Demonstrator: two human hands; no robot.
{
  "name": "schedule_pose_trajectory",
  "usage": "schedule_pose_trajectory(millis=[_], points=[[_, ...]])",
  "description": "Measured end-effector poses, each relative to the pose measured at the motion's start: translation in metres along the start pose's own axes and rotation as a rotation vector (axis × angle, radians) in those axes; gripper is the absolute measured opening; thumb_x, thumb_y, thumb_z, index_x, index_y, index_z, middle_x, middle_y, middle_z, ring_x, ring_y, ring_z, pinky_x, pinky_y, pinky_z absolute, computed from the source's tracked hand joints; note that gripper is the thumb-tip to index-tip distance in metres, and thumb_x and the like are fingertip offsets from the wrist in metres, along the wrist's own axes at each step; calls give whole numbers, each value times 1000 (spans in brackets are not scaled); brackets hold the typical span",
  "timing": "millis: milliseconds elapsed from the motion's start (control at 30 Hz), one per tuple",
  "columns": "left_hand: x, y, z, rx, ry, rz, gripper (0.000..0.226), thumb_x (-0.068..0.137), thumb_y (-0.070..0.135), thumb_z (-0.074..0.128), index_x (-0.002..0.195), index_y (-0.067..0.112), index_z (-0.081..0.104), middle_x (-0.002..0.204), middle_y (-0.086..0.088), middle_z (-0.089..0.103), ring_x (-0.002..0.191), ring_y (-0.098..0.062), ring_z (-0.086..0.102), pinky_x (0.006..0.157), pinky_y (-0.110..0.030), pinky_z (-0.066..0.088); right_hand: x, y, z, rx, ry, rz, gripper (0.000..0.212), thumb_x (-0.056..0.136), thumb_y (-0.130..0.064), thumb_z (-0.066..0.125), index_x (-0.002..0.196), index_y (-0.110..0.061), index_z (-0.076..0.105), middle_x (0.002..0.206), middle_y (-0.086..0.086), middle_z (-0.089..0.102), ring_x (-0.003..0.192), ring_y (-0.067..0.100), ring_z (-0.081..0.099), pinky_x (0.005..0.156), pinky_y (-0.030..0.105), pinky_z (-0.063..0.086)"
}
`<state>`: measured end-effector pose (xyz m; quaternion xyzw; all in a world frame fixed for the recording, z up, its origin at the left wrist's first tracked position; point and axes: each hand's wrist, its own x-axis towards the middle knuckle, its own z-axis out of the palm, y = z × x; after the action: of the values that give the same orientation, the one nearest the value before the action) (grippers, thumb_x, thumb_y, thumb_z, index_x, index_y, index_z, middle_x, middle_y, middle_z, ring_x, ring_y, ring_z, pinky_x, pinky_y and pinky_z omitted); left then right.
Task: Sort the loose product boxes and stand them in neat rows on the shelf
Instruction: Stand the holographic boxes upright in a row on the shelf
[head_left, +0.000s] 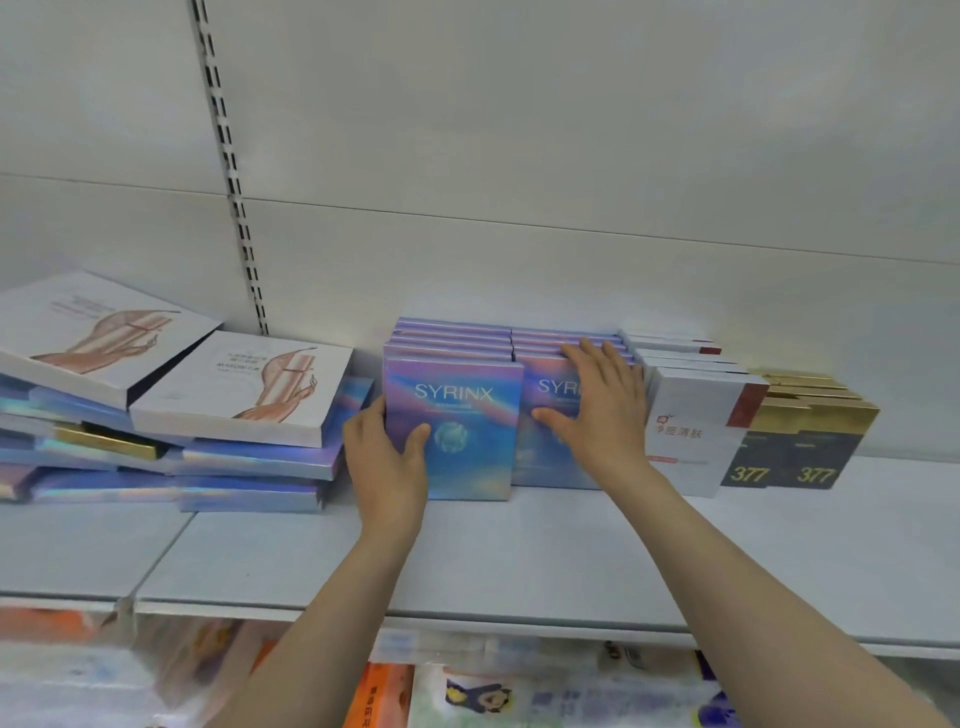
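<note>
Two rows of upright iridescent blue SYRINX boxes stand on the white shelf (519, 561). My left hand (387, 460) grips the left edge of the front box of the left row (467, 415), thumb on its face. My right hand (597, 410) lies flat with fingers spread on the front box of the right row (540, 457), fingertips over its top edge. To the right stand white boxes with a red corner (691, 431) and black-and-gold 377 boxes (795, 447).
At the left lies a loose pile of flat boxes: two white ones with a leg drawing (244, 384) on top of blue iridescent ones (249, 462). A slotted upright (234, 176) runs up the back wall. Packaged goods fill the shelf below (519, 691).
</note>
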<state>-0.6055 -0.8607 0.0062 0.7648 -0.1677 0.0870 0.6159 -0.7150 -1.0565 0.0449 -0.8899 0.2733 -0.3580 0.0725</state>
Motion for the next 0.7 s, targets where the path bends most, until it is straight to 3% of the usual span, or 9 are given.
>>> schedule_pose_trajectory(millis=[100, 200, 267, 467, 700], points=[[-9, -8, 7, -16, -38, 33, 80, 80, 32, 77, 147, 22, 35, 146, -1, 37, 135, -17, 33, 107, -28, 32, 0, 3, 2, -3, 14, -11, 79, 76, -43, 80, 144, -27, 44, 154, -3, 40, 147, 21, 25, 122, 42, 14], [-9, -15, 9, -58, -127, -48, 111, 65, 37, 88, 152, 21, 20, 150, 1, 33, 138, -15, 30, 108, -30, 31, -1, 5, 5, -3, 37, -24, 79, 75, -42, 81, 143, -26, 45, 153, -2, 41, 146, 21, 27, 122, 44, 15], [-6, -19, 11, -29, -150, -50, 118, 60, 36, 91, 152, 21, 18, 148, 1, 35, 137, -16, 32, 108, -33, 33, -1, 6, 6, 5, 51, -24, 79, 75, -42, 81, 143, -25, 45, 153, -1, 41, 146, 21, 28, 122, 44, 16], [2, -19, 7, -73, -103, -78, 90, 60, 27, 92, 135, 22, 42, 126, 10, 52, 114, -6, 48, 93, -24, 40, -1, 11, 9, 19, 55, -45, 84, 70, -41, 84, 143, -22, 46, 153, 2, 41, 146, 23, 29, 121, 46, 19], [0, -13, 10, -75, -67, -99, 81, 61, 24, 91, 127, 22, 44, 114, 14, 49, 103, -4, 47, 84, -21, 39, -1, 10, 8, -15, 53, -51, 83, 73, -43, 83, 144, -22, 45, 152, 1, 41, 145, 22, 29, 121, 44, 17]])
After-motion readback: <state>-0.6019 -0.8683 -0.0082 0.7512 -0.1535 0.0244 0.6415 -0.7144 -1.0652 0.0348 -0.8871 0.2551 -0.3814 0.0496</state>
